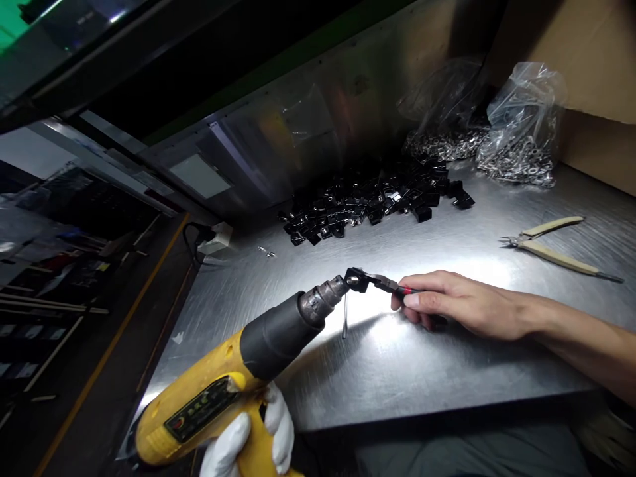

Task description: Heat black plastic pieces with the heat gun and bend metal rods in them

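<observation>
My left hand, in a white glove, is wrapped round the handle of a yellow heat gun. The gun's metal nozzle points up and right, its tip right beside a small black block-shaped part. Bare and closed, my right hand grips dark-handled pliers with a red band. Their jaws hold the black part above the metal table. A thin metal rod shows just below the nozzle; I cannot tell whether it touches the part.
A pile of small black parts lies along the back of the metal table. Bags of metal terminals stand back right by a cardboard box. Cream-handled cutters lie at right. A socket box sits at the left edge.
</observation>
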`<state>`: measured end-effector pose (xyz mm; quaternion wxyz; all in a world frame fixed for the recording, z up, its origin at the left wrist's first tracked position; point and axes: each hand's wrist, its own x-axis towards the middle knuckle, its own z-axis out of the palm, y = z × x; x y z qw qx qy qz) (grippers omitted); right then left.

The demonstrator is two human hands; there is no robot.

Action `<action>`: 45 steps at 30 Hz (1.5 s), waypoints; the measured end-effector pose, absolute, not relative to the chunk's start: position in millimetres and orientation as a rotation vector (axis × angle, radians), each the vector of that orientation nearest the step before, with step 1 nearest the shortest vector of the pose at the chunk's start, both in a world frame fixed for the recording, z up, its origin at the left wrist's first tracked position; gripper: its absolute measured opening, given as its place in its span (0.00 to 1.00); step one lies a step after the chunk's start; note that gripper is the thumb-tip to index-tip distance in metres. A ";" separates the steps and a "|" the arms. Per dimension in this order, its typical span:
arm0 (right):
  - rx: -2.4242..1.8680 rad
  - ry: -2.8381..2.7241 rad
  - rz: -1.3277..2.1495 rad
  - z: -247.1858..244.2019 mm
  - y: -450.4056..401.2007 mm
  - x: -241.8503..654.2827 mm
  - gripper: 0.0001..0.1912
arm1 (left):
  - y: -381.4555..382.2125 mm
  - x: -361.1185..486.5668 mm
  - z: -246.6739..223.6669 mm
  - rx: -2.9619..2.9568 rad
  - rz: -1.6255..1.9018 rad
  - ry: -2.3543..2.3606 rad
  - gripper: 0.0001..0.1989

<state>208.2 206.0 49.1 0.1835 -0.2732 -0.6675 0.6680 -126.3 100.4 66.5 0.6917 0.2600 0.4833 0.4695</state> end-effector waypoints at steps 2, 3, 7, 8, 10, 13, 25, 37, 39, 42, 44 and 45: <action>-0.747 -1.884 1.936 50.0 209.8 211.9 0.20 | 59.8 -134.6 60.8 0.576 1.087 1.091 0.14; -0.733 -1.869 1.979 50.2 211.9 213.9 0.20 | 45.2 -138.6 57.4 0.575 1.128 1.106 0.15; -0.661 -1.790 2.176 49.4 219.6 222.1 0.19 | 28.5 -152.0 46.6 0.583 1.147 1.097 0.16; -0.649 -1.786 2.208 48.8 220.9 223.7 0.20 | 30.8 -154.4 45.6 0.586 1.138 1.089 0.16; -0.641 -1.775 2.255 47.6 222.4 226.2 0.20 | 35.9 -157.7 45.3 0.593 1.126 1.088 0.16; -0.642 -1.719 2.312 46.1 222.6 228.0 0.20 | 39.3 -160.2 47.0 0.608 1.115 1.105 0.16; -0.649 -1.708 2.351 46.6 222.7 227.3 0.20 | 39.8 -165.7 46.7 0.690 1.093 1.120 0.16; -0.631 -1.698 2.359 45.5 222.1 228.0 0.19 | 42.4 -162.3 50.1 0.704 1.107 1.133 0.16; -0.629 -1.696 2.363 45.4 222.1 227.8 0.19 | 42.7 -161.7 50.4 0.700 1.103 1.141 0.16; -0.622 -1.699 2.364 44.9 222.3 227.6 0.19 | 43.2 -161.0 51.3 0.708 1.095 1.159 0.16; -0.622 -1.701 2.361 44.6 222.6 227.6 0.19 | 43.6 -160.4 52.3 0.714 1.096 1.169 0.16; -0.622 -1.701 2.360 44.4 222.6 227.6 0.19 | 43.7 -160.1 52.7 0.709 1.095 1.171 0.16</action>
